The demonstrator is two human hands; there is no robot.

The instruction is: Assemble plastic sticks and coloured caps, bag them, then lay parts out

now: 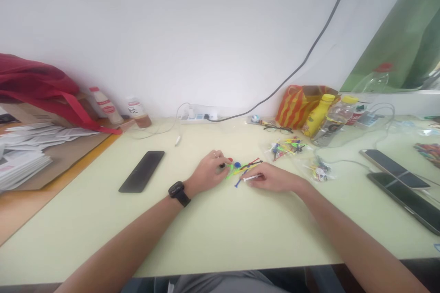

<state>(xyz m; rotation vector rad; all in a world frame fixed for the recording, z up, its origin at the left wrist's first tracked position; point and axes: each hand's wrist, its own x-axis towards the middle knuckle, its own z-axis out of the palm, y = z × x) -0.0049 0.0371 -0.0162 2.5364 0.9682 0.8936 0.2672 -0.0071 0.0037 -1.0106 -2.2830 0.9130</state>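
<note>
A small heap of coloured plastic sticks [244, 167] lies on the pale green table [220, 233] between my hands. My left hand [208, 173], with a black watch on the wrist, rests curled at the left of the heap, its fingertips pinched on a small dark piece. My right hand [271, 178] lies on the table at the right of the heap, fingers closed on a white stick [252, 177]. Red and blue round pieces [234, 163] sit at the heap's left end.
A black phone [141, 171] lies left of my hands. Clear bags of coloured sticks [287, 147] and glasses [278, 128] sit behind right, with bottles [318, 121] and an orange bag [297, 103]. Two phones [402, 178] lie at right. Papers [24, 155], a red bag [37, 87] and a power strip [197, 118] stand at the back and left.
</note>
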